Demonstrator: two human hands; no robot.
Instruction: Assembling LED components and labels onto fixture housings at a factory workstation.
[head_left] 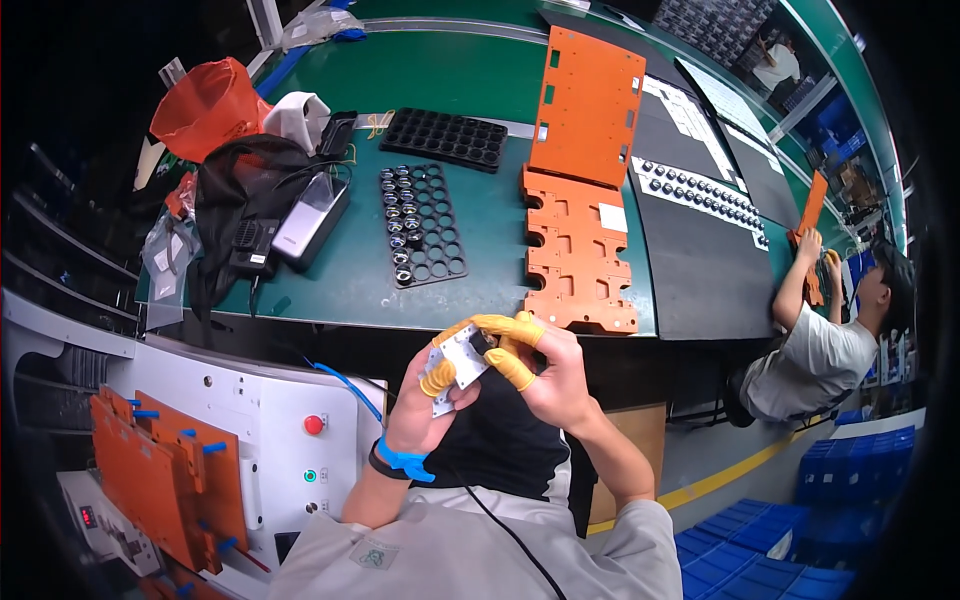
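Close to my body, below the table's front edge, my left hand grips a white flat board with small holes along its edges. Yellow finger cots cover several fingertips on both hands. My right hand is closed from the other side, its thumb and fingers around a small black part against the board. Whether that part is fixed to the board is hidden by the fingers. A blue strap circles my left wrist. On the table ahead, a dark tray carries shiny round lens-like parts in its left columns.
Behind that tray lies another black tray. An orange fixture stands hinged open, beside a dark mat with a white strip of black round parts. Left are bags and a white-and-black box. A co-worker sits at right.
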